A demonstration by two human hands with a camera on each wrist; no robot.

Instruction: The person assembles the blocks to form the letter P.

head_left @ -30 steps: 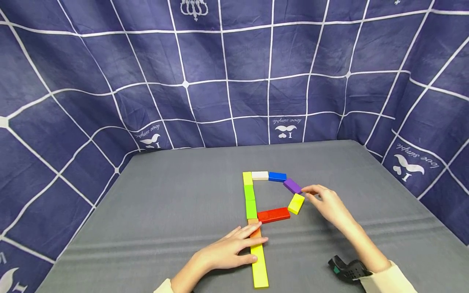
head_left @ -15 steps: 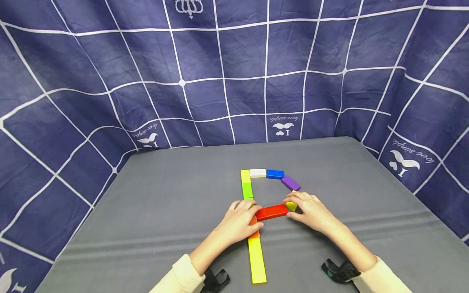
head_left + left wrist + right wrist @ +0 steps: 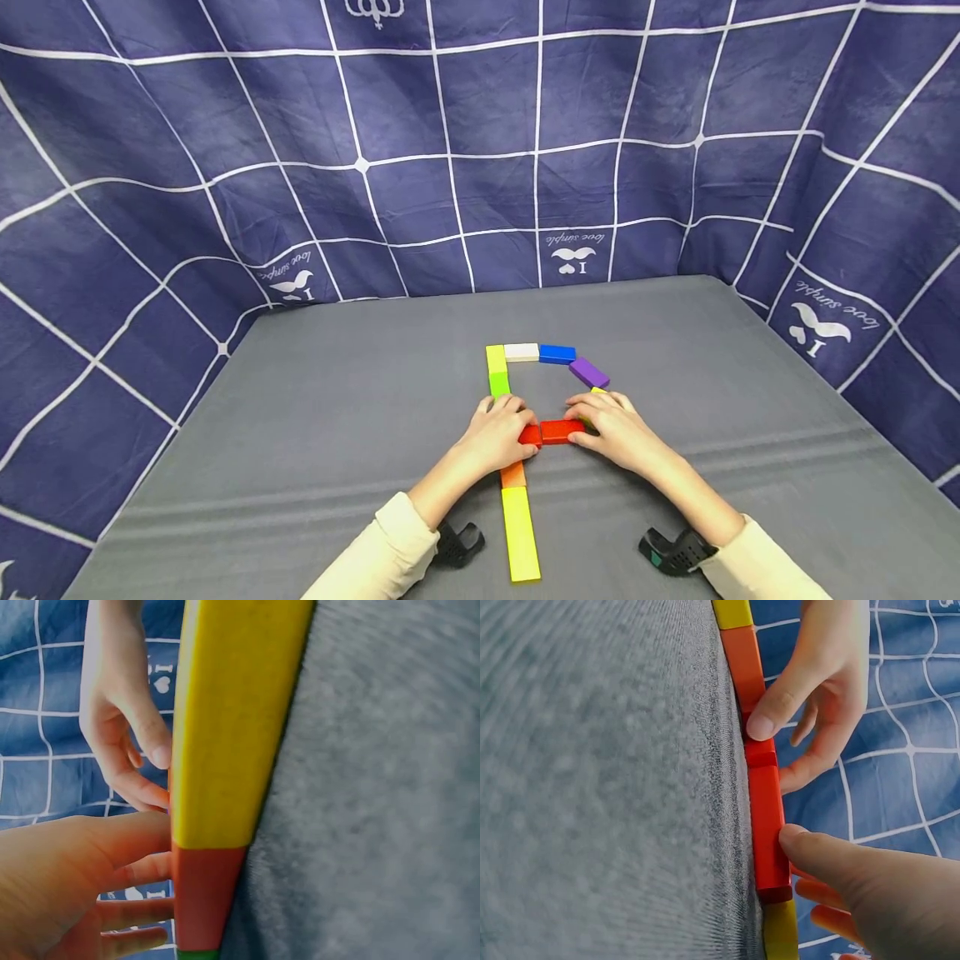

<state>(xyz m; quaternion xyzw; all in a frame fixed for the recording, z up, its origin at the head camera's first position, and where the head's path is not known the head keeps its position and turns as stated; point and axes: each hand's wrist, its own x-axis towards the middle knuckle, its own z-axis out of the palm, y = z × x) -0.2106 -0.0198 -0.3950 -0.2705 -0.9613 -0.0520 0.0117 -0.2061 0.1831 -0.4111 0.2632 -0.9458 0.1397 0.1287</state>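
Observation:
Two red blocks lie end to end on the grey cloth. My left hand (image 3: pixel 495 433) pinches the left red block (image 3: pixel 531 436), thumb on its near side and a finger on its far side. The right red block (image 3: pixel 558 432) is held between thumb and fingers of my right hand (image 3: pixel 611 427); a thin seam parts the two blocks in the right wrist view. Behind the right fingers a yellow block (image 3: pixel 598 390) is mostly hidden. Under and beside the left hand runs a column with orange (image 3: pixel 513 475) and green (image 3: pixel 498 384) blocks, partly covered.
Long yellow blocks (image 3: pixel 521 533) end the column nearest me; a yellow block (image 3: pixel 496 359) tops it. From there white (image 3: pixel 521 352), blue (image 3: pixel 557 355) and purple (image 3: pixel 589 372) blocks curve right. A dark blue checked curtain (image 3: pixel 495 192) hangs behind the grey cloth (image 3: pixel 337 400).
My left hand has moved up from the orange blocks to the left red block. My right hand came from beside the purple block, via the yellow one, to the right red block. The red row lies more level.

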